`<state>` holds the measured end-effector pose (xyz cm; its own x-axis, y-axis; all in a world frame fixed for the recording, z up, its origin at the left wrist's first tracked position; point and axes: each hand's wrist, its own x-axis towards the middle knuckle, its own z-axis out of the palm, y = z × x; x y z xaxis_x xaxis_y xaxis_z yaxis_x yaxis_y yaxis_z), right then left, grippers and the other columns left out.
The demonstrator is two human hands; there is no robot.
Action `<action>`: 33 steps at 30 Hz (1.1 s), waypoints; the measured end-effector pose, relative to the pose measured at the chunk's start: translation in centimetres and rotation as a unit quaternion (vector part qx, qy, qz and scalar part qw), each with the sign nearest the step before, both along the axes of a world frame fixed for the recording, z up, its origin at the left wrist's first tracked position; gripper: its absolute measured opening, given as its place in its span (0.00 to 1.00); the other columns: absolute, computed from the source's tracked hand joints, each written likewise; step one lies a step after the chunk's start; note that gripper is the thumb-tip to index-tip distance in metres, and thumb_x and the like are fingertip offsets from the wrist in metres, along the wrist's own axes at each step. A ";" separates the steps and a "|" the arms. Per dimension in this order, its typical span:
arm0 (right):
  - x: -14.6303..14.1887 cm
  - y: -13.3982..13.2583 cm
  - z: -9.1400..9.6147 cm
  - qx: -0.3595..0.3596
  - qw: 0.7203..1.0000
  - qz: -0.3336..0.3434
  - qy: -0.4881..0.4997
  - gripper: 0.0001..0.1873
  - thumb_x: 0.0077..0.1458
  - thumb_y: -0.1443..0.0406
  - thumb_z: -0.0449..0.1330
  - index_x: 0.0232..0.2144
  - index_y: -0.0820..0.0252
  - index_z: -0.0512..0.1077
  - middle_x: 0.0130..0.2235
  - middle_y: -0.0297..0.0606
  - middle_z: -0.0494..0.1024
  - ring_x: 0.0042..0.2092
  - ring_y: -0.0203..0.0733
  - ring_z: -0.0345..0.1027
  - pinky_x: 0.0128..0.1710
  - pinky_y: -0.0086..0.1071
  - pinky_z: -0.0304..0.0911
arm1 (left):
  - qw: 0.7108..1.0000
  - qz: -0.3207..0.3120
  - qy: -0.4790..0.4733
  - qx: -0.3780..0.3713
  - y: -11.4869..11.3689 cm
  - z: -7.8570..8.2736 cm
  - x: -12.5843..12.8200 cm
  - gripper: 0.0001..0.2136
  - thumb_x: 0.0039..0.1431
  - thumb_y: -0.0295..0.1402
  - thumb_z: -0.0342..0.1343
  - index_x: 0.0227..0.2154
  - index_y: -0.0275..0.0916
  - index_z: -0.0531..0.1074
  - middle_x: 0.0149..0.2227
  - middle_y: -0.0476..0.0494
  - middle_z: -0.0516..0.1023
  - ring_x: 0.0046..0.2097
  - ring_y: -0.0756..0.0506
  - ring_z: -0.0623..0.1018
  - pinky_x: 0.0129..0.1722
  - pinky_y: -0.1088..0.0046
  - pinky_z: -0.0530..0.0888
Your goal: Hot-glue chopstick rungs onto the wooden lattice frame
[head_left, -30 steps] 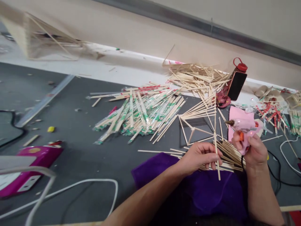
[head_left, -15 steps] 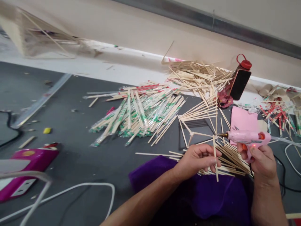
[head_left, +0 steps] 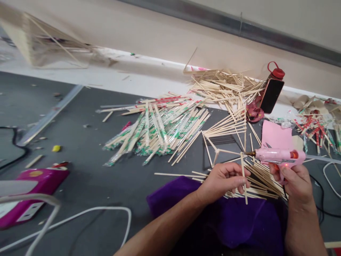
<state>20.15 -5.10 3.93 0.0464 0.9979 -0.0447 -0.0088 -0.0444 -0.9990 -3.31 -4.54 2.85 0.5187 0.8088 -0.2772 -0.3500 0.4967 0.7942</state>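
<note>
My left hand (head_left: 222, 179) pinches a thin wooden stick (head_left: 243, 177) and holds it nearly upright above a purple cloth (head_left: 239, 220). My right hand (head_left: 294, 183) grips a pink hot glue gun (head_left: 278, 155) level, with its metal nozzle touching the top end of that stick. Under both hands lies a loose bundle of bare sticks (head_left: 262, 181). Just beyond them a glued stick frame (head_left: 226, 137) rests on the dark table.
A heap of wrapped chopsticks (head_left: 160, 129) covers the table's middle, and a pile of bare sticks (head_left: 223, 89) lies behind it. A red-capped bottle with a phone (head_left: 271, 94) leans at the back right. A magenta box (head_left: 32, 192) and white cable (head_left: 80, 217) sit at left.
The glue gun swung from pointing up-left to level, and its nozzle came to the stick's top end. My left hand held the stick almost still.
</note>
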 end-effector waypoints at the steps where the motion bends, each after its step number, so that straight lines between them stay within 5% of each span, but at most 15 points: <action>1: 0.0 0.0 0.0 -0.004 1.000 -0.002 -0.001 0.16 0.50 0.57 0.65 0.17 0.59 0.72 0.23 0.41 0.76 0.22 0.37 0.64 0.18 0.29 0.55 | 1.000 0.000 0.000 -0.001 0.0 0.0 0.0 0.19 0.41 0.43 0.70 0.31 0.34 0.76 0.25 0.45 0.80 0.22 0.53 0.76 0.21 0.80 0.67; 13: 0.4 -0.1 -0.3 -0.026 1.000 0.011 -0.002 0.13 0.48 0.57 0.66 0.24 0.62 0.77 0.24 0.41 0.77 0.22 0.35 0.65 0.19 0.28 0.58 | 1.000 -0.011 0.001 0.002 0.0 0.0 -0.3 0.19 0.42 0.42 0.69 0.33 0.33 0.78 0.26 0.44 0.81 0.23 0.53 0.75 0.22 0.80 0.68; 19: -0.1 0.1 0.3 0.036 0.999 0.014 0.038 0.12 0.51 0.59 0.64 0.22 0.61 0.75 0.24 0.40 0.76 0.21 0.34 0.63 0.18 0.27 0.54 | 1.000 -0.018 -0.003 -0.002 0.0 0.1 -0.4 0.18 0.42 0.42 0.69 0.33 0.34 0.79 0.26 0.45 0.81 0.22 0.53 0.75 0.22 0.81 0.68; 33: 0.0 0.7 0.5 0.027 0.997 0.031 0.068 0.13 0.49 0.57 0.65 0.23 0.62 0.76 0.23 0.41 0.76 0.19 0.33 0.60 0.15 0.26 0.50 | 0.998 -0.048 -0.032 0.001 -0.2 0.0 -0.9 0.18 0.42 0.43 0.70 0.33 0.36 0.81 0.24 0.46 0.81 0.21 0.54 0.74 0.20 0.83 0.68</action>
